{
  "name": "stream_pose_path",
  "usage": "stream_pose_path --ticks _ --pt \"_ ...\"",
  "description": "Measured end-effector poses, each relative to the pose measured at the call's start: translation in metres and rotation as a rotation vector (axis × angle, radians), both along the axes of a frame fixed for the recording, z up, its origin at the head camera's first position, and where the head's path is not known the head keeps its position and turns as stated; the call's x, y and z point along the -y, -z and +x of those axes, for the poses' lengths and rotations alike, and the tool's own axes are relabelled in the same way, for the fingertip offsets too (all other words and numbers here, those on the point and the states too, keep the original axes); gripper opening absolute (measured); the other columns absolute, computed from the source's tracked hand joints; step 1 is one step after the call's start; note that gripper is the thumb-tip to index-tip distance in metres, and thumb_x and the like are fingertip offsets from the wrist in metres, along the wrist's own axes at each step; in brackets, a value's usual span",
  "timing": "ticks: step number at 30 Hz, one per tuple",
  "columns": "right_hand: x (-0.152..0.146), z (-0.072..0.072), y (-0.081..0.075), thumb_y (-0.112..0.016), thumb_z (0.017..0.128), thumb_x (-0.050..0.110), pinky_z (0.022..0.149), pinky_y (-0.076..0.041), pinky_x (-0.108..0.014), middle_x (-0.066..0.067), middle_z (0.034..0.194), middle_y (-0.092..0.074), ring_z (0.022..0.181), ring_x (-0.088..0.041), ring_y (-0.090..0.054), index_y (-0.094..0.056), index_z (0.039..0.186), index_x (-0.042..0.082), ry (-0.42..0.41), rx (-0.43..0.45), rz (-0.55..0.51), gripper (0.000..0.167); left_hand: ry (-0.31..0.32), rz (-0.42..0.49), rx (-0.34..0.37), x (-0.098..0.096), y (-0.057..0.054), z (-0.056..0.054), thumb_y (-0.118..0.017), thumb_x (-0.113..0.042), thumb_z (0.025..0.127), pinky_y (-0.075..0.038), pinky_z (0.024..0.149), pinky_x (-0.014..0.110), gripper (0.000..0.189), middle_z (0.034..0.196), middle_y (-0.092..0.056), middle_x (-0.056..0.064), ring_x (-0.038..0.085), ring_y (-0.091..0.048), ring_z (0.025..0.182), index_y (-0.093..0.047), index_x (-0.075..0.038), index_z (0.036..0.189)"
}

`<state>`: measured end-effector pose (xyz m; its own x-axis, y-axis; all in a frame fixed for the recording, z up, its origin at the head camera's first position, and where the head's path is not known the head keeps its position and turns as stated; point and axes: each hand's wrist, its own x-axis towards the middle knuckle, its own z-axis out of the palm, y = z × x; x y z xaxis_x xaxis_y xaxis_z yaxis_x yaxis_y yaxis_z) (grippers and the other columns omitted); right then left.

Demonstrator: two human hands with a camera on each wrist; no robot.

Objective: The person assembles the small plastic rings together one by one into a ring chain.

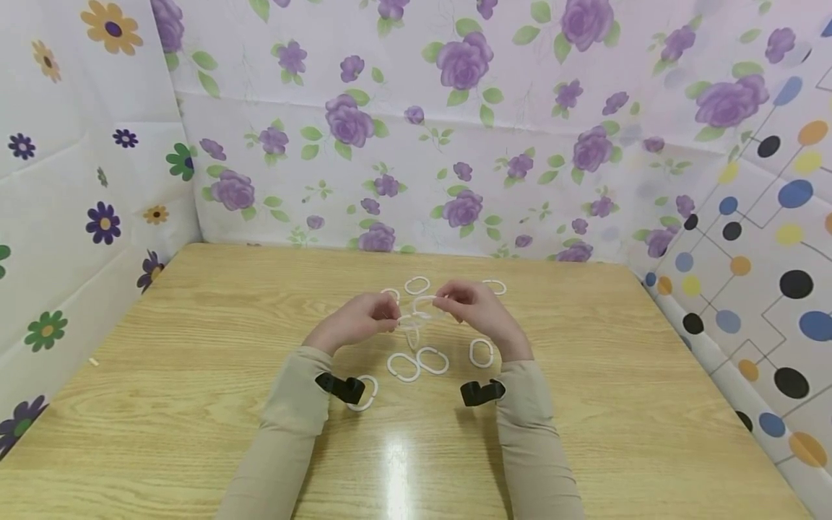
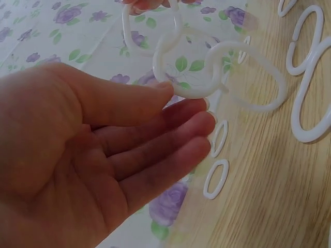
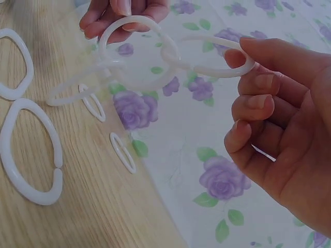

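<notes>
You hold a three-link chain of white, smooth, plastic-looking oval rings [image 2: 212, 59] in the gap between your two hands. Your right hand [image 1: 482, 312] pinches the end link [image 3: 222, 73] at its outer tip, thumb against forefinger, while the other right fingers curl loosely below it. Your left hand [image 1: 357, 318] pinches the middle link [image 2: 194, 94] by its rim; the thumb lies along that rim, and the lower left fingers reach out nearly straight beneath it.

The third link [image 3: 83, 73] hangs free from the middle one, below both sets of fingertips. Its long axis slants down toward the wood-grain table [image 1: 195, 462]. The end link lies closer to level, its long axis running from your right thumb tip across toward your left fingers. The middle link's long axis is hard to tell at this tilt.

Loose white oval links lie around your fingers: two just beyond the left fingertips, one [image 1: 495, 282] beyond the right hand, and one [image 1: 471, 354] on the near side of the right fingers. A pair [image 1: 419, 365] sits side by side below the gap between your hands, and another [image 1: 373, 396] lies beside your left wrist, partly behind the black wrist camera [image 1: 344, 390].
</notes>
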<state>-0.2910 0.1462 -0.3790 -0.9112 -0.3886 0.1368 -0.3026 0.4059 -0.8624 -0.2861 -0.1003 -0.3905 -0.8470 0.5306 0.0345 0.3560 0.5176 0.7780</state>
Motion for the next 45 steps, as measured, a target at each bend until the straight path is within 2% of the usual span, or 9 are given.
stream_pose_path --ticks 4,8,14,20,25,32,35,41,45 --pt "0.001 -0.001 0.002 -0.067 0.092 0.025 0.056 -0.040 -0.026 -0.004 0.070 -0.055 0.061 -0.022 -0.048 -0.070 0.096 0.010 -0.040 -0.004 0.001 0.016 0.003 -0.053 -0.016 0.000 -0.002 0.001 -0.054 -0.012 0.097 -0.050 0.077 0.031 0.013 0.094 -0.070 0.013 0.019 -0.065 0.087 -0.061 -0.003 0.104" --pt "0.003 -0.002 0.005 -0.067 0.092 0.025 0.060 -0.044 -0.031 -0.012 0.078 -0.060 0.064 -0.024 -0.049 -0.071 0.095 0.013 -0.086 -0.011 0.011 0.013 -0.018 -0.048 0.003 -0.001 -0.007 0.004 -0.048 -0.025 0.102 -0.048 0.074 0.031 0.024 0.094 -0.069 0.015 0.021 -0.065 0.084 -0.059 -0.007 0.113" --pt "0.009 0.001 0.001 -0.067 0.092 0.025 0.061 -0.044 -0.029 -0.005 0.076 -0.062 0.064 -0.016 -0.048 -0.073 0.095 0.014 -0.106 -0.006 0.049 0.013 0.001 -0.019 -0.037 -0.006 -0.011 0.003 -0.048 -0.036 0.102 -0.048 0.070 0.031 0.028 0.080 -0.064 0.005 0.016 -0.060 0.072 -0.063 -0.014 0.110" --pt "0.012 0.002 0.002 -0.066 0.092 0.023 0.059 -0.041 -0.026 -0.001 0.070 -0.056 0.063 -0.021 -0.047 -0.072 0.096 0.012 -0.124 0.010 0.072 0.013 0.049 -0.033 -0.045 -0.009 -0.010 0.004 -0.059 -0.026 0.097 -0.047 0.064 0.028 0.016 0.077 -0.064 0.012 0.019 -0.058 0.069 -0.066 -0.013 0.100" --pt "0.011 0.001 0.006 -0.065 0.094 0.025 0.059 -0.040 -0.027 -0.003 0.067 -0.051 0.063 -0.024 -0.048 -0.071 0.097 0.012 -0.132 0.030 0.064 0.015 0.067 -0.033 -0.059 -0.008 -0.010 0.005 -0.060 -0.021 0.096 -0.046 0.062 0.027 0.011 0.077 -0.064 0.019 0.021 -0.058 0.067 -0.065 -0.011 0.094" --pt "0.008 -0.006 0.011 -0.043 0.104 0.020 0.067 -0.050 -0.035 -0.007 0.073 -0.055 0.064 -0.017 -0.053 -0.064 0.106 0.001 -0.165 0.000 0.047 0.028 0.064 -0.030 -0.101 -0.006 -0.009 0.004 -0.058 -0.021 0.098 -0.045 0.060 0.027 0.014 0.075 -0.063 0.011 0.016 -0.056 0.065 -0.064 -0.008 0.099" --pt "0.006 -0.008 0.012 -0.040 0.105 0.018 0.068 -0.050 -0.035 -0.008 0.074 -0.058 0.066 -0.016 -0.055 -0.062 0.109 0.001 -0.161 0.012 0.106 0.028 0.042 -0.018 -0.106 -0.006 -0.009 0.003 -0.058 -0.021 0.098 -0.046 0.060 0.027 0.012 0.076 -0.063 0.008 0.015 -0.057 0.067 -0.063 -0.010 0.099" --pt "0.006 -0.007 0.019 -0.051 0.100 0.019 0.068 -0.047 -0.029 -0.005 0.073 -0.061 0.067 -0.012 -0.055 -0.063 0.109 0.003 -0.221 0.062 0.353 0.022 -0.009 0.005 -0.090 -0.005 -0.012 0.004 -0.057 -0.021 0.098 -0.046 0.061 0.028 0.013 0.079 -0.065 0.009 0.028 -0.062 0.073 -0.063 -0.009 0.101" --pt "0.007 -0.008 0.025 -0.058 0.096 0.021 0.068 -0.044 -0.025 -0.002 0.078 -0.061 0.071 -0.011 -0.053 -0.065 0.105 0.008 -0.262 0.084 0.455 0.017 -0.034 0.022 -0.088 -0.004 -0.014 0.005 -0.057 -0.021 0.098 -0.046 0.063 0.029 0.013 0.083 -0.067 0.012 0.031 -0.062 0.077 -0.062 -0.010 0.101"
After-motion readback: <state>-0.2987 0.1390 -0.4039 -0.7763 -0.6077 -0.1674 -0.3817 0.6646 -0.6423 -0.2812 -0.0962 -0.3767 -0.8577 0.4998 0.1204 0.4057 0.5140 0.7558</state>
